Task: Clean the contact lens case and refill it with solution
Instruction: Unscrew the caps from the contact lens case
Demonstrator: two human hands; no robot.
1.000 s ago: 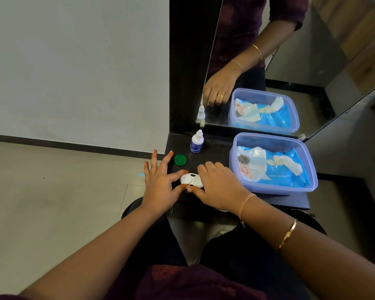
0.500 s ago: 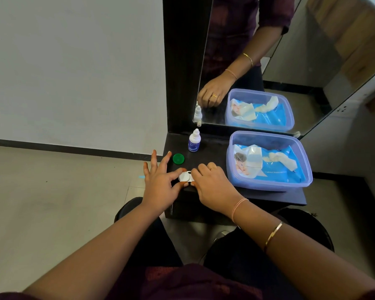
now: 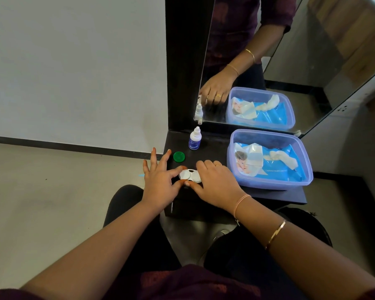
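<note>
My right hand (image 3: pixel 217 182) has slid back, baring both halves of the contact lens case (image 3: pixel 191 176) just in front of the solution bottle (image 3: pixel 195 140) on the counter (image 3: pixel 212 152), and grips its right end while my left hand (image 3: pixel 160 182) pinches the white lid (image 3: pixel 184 174), so I judge I'm only opening it.

A dark shelf (image 3: pixel 212 152) carries four things: a green cap (image 3: pixel 178 156) at the left, a small bottle (image 3: pixel 195 139) upright behind it, a white lens case (image 3: pixel 189 175) near the front edge, a blue plastic box (image 3: pixel 273 184) at the right
</note>
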